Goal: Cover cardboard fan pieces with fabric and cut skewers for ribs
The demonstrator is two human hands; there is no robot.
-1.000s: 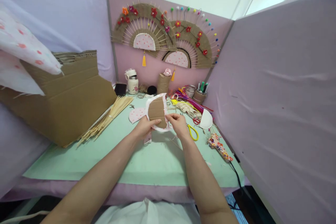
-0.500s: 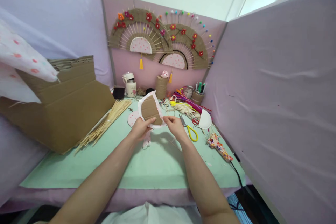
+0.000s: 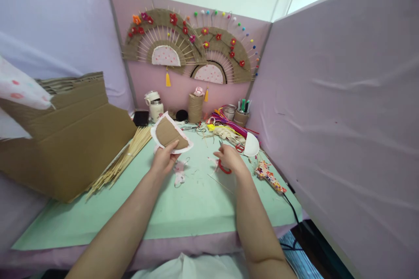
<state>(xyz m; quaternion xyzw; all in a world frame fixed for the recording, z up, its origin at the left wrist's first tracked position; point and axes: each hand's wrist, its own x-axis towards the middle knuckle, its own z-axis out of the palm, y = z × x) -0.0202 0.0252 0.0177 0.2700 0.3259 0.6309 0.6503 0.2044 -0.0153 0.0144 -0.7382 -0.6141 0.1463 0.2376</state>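
My left hand (image 3: 164, 160) grips the lower edge of a half-round cardboard piece (image 3: 167, 132), thumb on its brown face. White, pink-spotted fabric is folded around its border. The piece is tilted and raised above the table. My right hand (image 3: 229, 157) is closed over a pair of scissors, apart from the cardboard piece. A red handle loop (image 3: 224, 167) shows below the fingers and a blade tip above them; the rest is hidden by the hand. Scraps of spotted fabric (image 3: 180, 172) lie on the table between my hands.
A large cardboard sheet (image 3: 75, 139) and a bundle of thin sticks (image 3: 122, 159) stand at left. A white half-round piece (image 3: 251, 144) and a flower-patterned corded tool (image 3: 270, 177) lie at right. At the back are a bottle (image 3: 155, 107), twine roll (image 3: 195, 108) and pen holder (image 3: 241, 117).
My right hand has let go of the cardboard piece's edge and moved right onto the scissors. My left hand has carried the piece left, tilting it further. The view has turned slightly right.
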